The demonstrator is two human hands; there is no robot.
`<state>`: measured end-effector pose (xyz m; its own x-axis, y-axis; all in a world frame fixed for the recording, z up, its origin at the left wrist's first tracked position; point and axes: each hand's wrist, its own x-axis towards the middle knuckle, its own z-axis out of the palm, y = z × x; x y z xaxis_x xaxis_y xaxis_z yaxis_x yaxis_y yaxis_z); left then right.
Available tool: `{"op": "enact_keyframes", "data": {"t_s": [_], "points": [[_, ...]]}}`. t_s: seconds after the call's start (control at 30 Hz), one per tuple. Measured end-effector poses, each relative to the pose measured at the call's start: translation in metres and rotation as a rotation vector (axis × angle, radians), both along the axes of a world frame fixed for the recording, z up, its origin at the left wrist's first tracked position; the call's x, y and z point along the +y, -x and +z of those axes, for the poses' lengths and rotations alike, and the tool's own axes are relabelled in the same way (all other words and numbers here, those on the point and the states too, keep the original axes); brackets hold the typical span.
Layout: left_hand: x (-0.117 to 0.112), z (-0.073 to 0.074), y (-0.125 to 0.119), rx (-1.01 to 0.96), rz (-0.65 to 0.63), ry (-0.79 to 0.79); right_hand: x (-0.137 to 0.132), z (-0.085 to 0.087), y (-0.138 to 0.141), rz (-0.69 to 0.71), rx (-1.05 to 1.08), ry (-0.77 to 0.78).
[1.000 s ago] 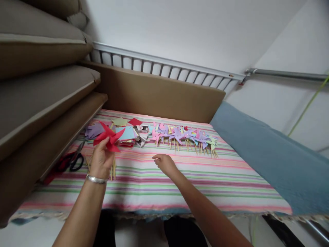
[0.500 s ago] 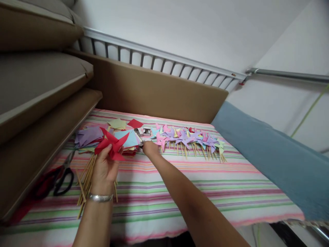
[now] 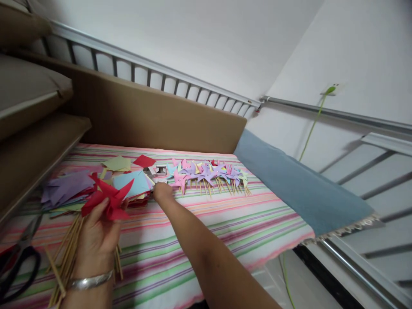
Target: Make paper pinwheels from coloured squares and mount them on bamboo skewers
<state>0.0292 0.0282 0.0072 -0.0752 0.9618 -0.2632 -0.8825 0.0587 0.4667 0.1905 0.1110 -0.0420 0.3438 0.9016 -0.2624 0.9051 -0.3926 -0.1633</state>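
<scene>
My left hand is closed on a red paper pinwheel, its pointed blades spread above my fingers. Below and behind that wrist lies a bundle of thin wooden sticks. My right hand reaches far forward, curled beside the right edge of a stack of light blue paper sheets. Its fingertips, and whatever they may hold, are hidden. Just beyond it stand small containers. Finished pinwheels on sticks, in pink, purple, blue and yellow, lie in a row to its right.
Black-handled scissors lie at the lower left. Purple paper pieces, yellow sheets and a red sheet rest on the striped cloth. A brown board stands behind; a blue cloth borders the right.
My view has turned to the right, so everything sits further left in it. My left hand still holds the red pinwheel; my right hand stays by the paper stack and small containers.
</scene>
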Motion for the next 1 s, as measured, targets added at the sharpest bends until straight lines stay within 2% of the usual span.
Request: {"op": "enact_keyframes", "data": {"t_s": [0.37, 0.63, 1.0], "points": [[-0.003, -0.008, -0.022, -0.003, -0.005, -0.058, -0.003, -0.018, -0.014, 0.009, 0.127, -0.134], [-0.002, -0.014, -0.025, -0.003, -0.008, -0.027, 0.0, -0.02, -0.021, 0.03, 0.233, -0.11], [-0.002, -0.012, -0.034, 0.002, -0.023, -0.043, 0.002, -0.027, -0.033, 0.002, 0.379, -0.119]]}}
